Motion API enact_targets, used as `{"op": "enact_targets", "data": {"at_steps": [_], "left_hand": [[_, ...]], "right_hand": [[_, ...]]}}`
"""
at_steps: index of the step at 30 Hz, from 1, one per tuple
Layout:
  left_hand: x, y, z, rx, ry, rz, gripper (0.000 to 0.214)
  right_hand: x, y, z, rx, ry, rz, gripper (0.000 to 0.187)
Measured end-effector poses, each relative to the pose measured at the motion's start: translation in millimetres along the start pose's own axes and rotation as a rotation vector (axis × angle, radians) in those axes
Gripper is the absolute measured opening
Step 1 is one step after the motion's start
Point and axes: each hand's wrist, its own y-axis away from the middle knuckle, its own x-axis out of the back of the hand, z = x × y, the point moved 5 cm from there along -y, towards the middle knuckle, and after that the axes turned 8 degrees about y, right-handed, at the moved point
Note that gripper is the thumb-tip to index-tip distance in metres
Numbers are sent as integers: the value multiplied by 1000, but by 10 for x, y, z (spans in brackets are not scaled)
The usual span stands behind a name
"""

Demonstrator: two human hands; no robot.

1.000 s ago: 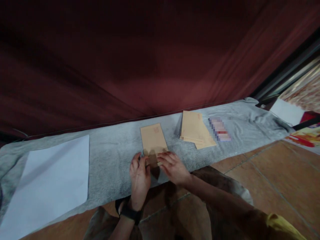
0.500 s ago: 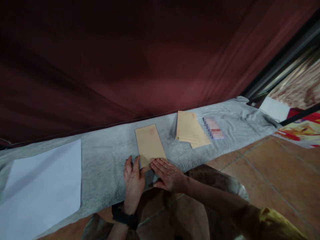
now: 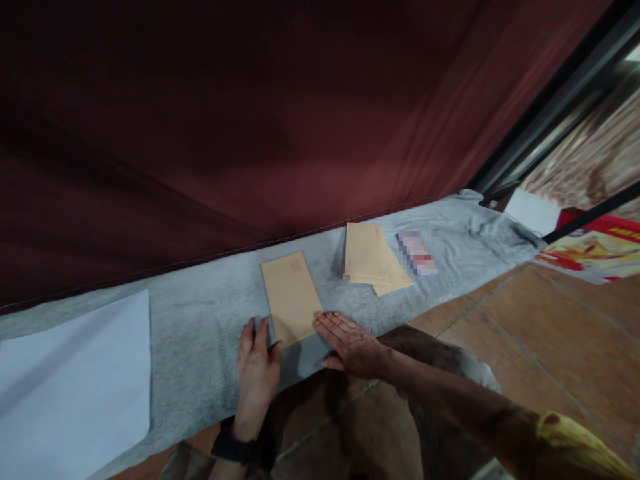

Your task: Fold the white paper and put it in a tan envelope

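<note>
A tan paper envelope (image 3: 291, 293) lies flat on the grey cloth (image 3: 195, 333), with small reddish print near its far right corner. At its near left corner is my left hand (image 3: 257, 367), open, its fingers spread on the cloth beside the edge and the thumb close to the corner. My right hand (image 3: 353, 343) rests flat at the near right corner, fingers stretched out, their tips touching the envelope's edge. To the right lies a small pile of similar envelopes (image 3: 367, 257), fanned over one another.
Right of the pile is a blurred pinkish flat item (image 3: 420, 255). A large white sheet (image 3: 85, 380) covers the left of the cloth. A dark red curtain (image 3: 250, 133) hangs behind. Tiled floor (image 3: 500, 327) and a colourful printed board (image 3: 595, 250) show at right.
My right hand has slid right from the envelope's near end to its right edge. My left hand has shifted slightly off the left edge. The view has turned a little.
</note>
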Motion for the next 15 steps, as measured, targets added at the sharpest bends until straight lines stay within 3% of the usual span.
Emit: {"op": "enact_targets", "data": {"at_steps": [5, 10, 15], "left_hand": [[81, 7, 114, 9, -110, 1, 46], [60, 51, 269, -118, -117, -68, 45], [19, -27, 305, -72, -155, -37, 43]], "right_hand": [[12, 90, 82, -11, 36, 16, 82], [-21, 99, 109, -25, 66, 13, 83], [-71, 54, 91, -61, 59, -20, 82]]}}
